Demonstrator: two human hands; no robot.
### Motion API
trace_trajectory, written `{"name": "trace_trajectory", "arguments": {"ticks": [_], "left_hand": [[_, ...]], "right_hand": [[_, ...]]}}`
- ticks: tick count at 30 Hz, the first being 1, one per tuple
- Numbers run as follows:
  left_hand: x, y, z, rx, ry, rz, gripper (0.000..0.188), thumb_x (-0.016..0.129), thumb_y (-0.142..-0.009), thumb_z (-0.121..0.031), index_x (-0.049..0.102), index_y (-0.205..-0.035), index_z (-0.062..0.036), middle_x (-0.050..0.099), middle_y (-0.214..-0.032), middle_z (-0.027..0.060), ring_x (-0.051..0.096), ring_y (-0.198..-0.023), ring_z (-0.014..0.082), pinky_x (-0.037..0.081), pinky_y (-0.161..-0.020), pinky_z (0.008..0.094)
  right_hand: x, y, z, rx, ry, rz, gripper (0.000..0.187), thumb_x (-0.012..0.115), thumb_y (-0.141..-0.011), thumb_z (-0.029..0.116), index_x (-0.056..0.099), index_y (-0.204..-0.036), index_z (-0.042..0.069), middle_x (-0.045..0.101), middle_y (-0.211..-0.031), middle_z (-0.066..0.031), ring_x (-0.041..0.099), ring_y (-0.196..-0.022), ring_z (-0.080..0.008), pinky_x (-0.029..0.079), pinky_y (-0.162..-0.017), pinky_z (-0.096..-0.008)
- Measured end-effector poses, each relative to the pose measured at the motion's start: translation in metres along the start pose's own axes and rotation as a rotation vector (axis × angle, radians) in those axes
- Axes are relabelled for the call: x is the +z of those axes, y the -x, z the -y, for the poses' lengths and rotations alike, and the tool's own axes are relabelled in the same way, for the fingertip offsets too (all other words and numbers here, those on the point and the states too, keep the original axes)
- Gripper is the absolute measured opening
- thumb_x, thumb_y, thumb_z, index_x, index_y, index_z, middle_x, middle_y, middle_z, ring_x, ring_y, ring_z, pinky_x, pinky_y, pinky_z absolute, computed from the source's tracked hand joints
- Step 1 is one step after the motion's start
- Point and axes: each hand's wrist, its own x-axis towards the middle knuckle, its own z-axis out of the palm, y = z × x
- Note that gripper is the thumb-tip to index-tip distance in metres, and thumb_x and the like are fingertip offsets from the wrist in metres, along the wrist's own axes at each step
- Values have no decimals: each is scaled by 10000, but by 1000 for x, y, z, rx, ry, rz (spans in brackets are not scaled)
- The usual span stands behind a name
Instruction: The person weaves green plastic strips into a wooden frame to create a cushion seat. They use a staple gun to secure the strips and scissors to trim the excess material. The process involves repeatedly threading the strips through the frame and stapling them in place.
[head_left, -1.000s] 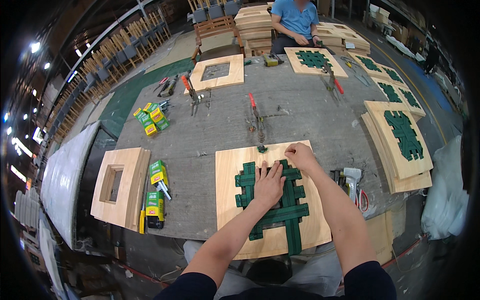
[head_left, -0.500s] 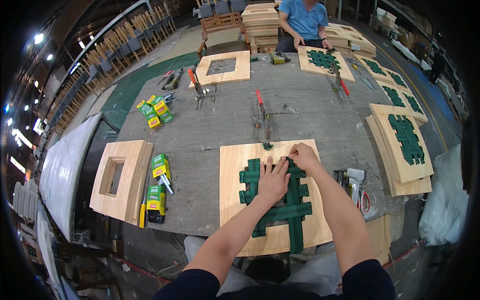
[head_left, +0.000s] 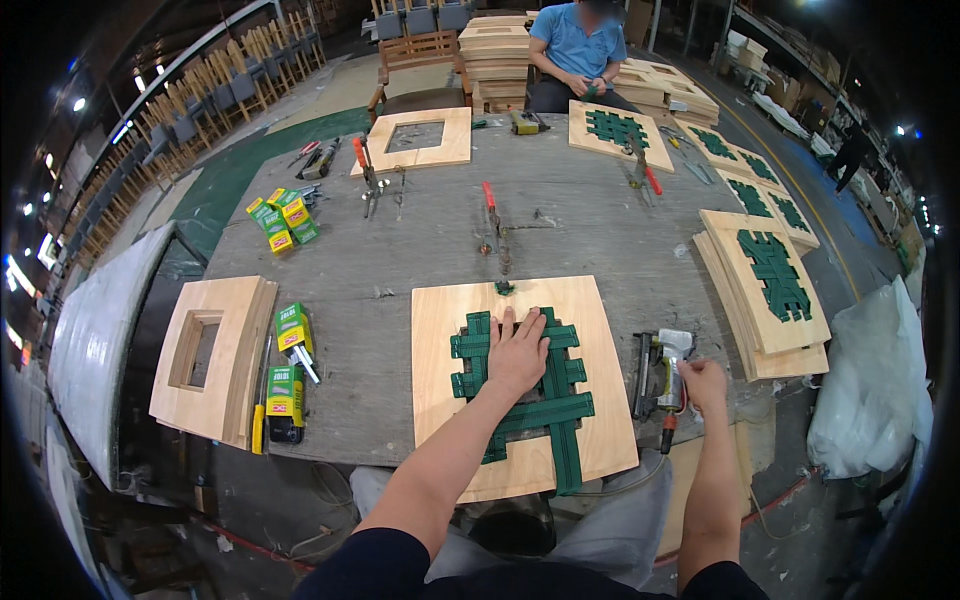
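Note:
My left hand [head_left: 518,358] lies flat, fingers spread, on green webbing straps [head_left: 540,412] laid crosswise over a pale wooden board [head_left: 610,420]. One strap hangs down to the board's near edge. To the right of the board, my right hand [head_left: 703,386] has its fingers curled against the grip of a silver staple gun [head_left: 674,345] lying on the table. What those fingers hold, if anything, is hidden. Beyond the board's far edge stands a red-handled clamp [head_left: 491,205].
Frame boards [head_left: 225,385] are stacked at left beside green-yellow staple boxes [head_left: 285,393]. Finished-looking strapped boards [head_left: 730,225] are piled at right. A co-worker in a blue shirt [head_left: 580,45] sits across the table [head_left: 360,260]. An air hose [head_left: 625,488] runs near my legs.
My right hand has left the straps' far end and moved right and nearer, to the staple gun. My left hand stays on the straps. The co-worker's hands have drawn back from their board.

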Motion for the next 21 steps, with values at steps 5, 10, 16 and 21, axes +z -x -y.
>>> {"name": "trace_trajectory", "arguments": {"ticks": [5, 10, 16, 21], "left_hand": [[-3, 3, 0, -14, 32, 0, 497, 486, -1063, -370, 506, -1510, -153, 424, -1625, 21, 318, -1513, 418, 194, -1251, 612], [-5, 2, -2, -13, 47, -15, 501, 483, -1064, -375, 499, -1514, -156, 424, -1624, 24, 310, -1517, 420, 188, -1256, 608], [-5, 3, -4, -15, 71, -19, 500, 467, -1066, -376, 499, -1516, -159, 425, -1624, 23, 302, -1521, 419, 179, -1261, 602], [-7, 6, 9, -48, 59, -16, 514, 476, -1054, -379, 496, -1510, -143, 408, -1632, 18, 284, -1527, 404, 170, -1266, 594]], "right_hand": [[18, -12, 17, 96, 43, 147, 480, 897, -753, 337, 748, -942, -78, 742, -840, -196, 728, -775, -289, 546, -705, -418], [25, -18, 21, 86, 50, 110, 413, 891, -736, 276, 730, -864, -81, 728, -805, -180, 719, -750, -273, 537, -689, -416], [24, -14, 24, 116, -178, 38, 400, 850, -727, 144, 680, -995, -101, 717, -909, -177, 704, -761, -293, 546, -678, -421], [7, 3, 78, -38, -730, 133, 403, 806, -758, 98, 629, -1079, -68, 672, -898, -132, 670, -715, -279, 547, -621, -413]]}}
